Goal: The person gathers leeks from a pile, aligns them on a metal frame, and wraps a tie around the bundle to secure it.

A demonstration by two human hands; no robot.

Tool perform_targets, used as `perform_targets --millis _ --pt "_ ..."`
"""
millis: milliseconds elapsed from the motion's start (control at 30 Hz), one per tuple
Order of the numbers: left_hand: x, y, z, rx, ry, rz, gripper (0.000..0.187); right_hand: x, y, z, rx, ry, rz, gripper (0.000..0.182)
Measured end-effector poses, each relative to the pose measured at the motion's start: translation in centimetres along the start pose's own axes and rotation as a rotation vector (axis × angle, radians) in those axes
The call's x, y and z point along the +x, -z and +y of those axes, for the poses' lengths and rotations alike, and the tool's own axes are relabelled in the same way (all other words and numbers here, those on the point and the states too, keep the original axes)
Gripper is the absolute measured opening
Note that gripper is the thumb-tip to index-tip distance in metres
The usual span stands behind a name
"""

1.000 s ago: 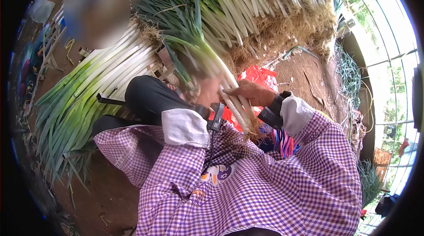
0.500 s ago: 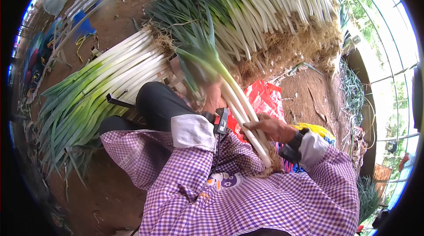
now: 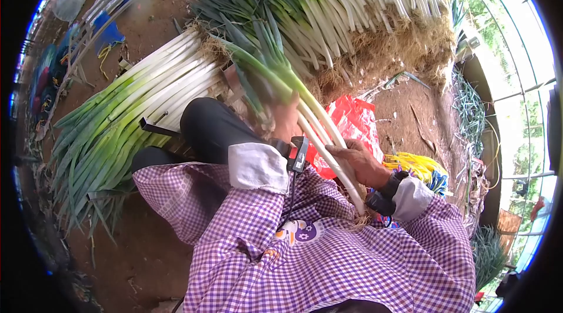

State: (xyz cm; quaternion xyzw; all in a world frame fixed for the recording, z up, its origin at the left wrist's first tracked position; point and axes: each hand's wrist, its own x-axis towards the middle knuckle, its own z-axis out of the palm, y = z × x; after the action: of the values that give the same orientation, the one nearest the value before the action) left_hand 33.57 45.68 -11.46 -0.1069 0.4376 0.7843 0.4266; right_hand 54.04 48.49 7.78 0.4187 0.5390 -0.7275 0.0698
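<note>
a few leeks [image 3: 305, 116] are clasped slantwise, the left hand [image 3: 285, 121] closed about mid-stalk and the right hand [image 3: 359, 160] wrapped near the roots, so they are kept bunched.

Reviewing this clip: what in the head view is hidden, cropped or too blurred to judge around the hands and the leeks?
- Left hand: motion-blurred, partly behind the held leeks; its grip cannot be judged.
- Root ends of the held leeks: hidden behind the right hand and sleeve.
- Black device at the left wrist: too small to identify.
- Large leek pile: cut off by the top edge.
</note>
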Motion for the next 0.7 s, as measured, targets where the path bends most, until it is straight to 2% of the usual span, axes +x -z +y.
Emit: perform_targets --millis 67,167,267,300,400,467,533,600,667,700 --pt "0.3 0.3 -0.4 0.000 0.021 0.029 0.050 0.5 0.1 0.0 -0.023 0.036 0.042 0.034" --pt "-3.5 -1.7 2.5 -0.103 0.062 -0.120 0.052 1.2 1.6 -0.5 -0.025 0.095 0.092 0.031" --pt "-3.4 -1.8 2.6 -0.129 0.196 -0.021 0.055 0.8 2.5 -2.2 -0.140 0.164 0.122 0.030" --pt "-1.4 0.0 1.3 -0.167 0.282 -0.140 0.060 0.7 2.4 -2.7 -0.113 0.193 0.137 0.029" --pt "-0.8 1.0 0.9 -0.243 0.363 -0.215 0.064 0.4 2.2 -4.1 -0.087 0.242 0.121 0.029" --pt "-1.3 2.2 0.1 -0.264 0.278 -0.328 0.064 1.1 2.1 -3.1 -0.141 0.206 0.150 0.030" --pt "-0.8 2.3 -0.1 -0.219 0.223 -0.308 0.062 1.9 1.7 -1.0 -0.196 0.186 0.132 0.030" --pt "0.4 1.3 -0.6 -0.110 0.203 -0.151 0.059 0.9 0.8 -0.2 -0.189 0.096 0.049 0.031" --pt "-1.5 -0.9 0.6 0.062 0.202 0.112 0.053 0.3 0.5 0.3 -0.111 0.035 -0.077 0.033" --pt "-1.9 -1.1 0.8 0.051 0.222 0.118 0.051 0.2 0.5 0.2 -0.089 -0.015 -0.082 0.037"
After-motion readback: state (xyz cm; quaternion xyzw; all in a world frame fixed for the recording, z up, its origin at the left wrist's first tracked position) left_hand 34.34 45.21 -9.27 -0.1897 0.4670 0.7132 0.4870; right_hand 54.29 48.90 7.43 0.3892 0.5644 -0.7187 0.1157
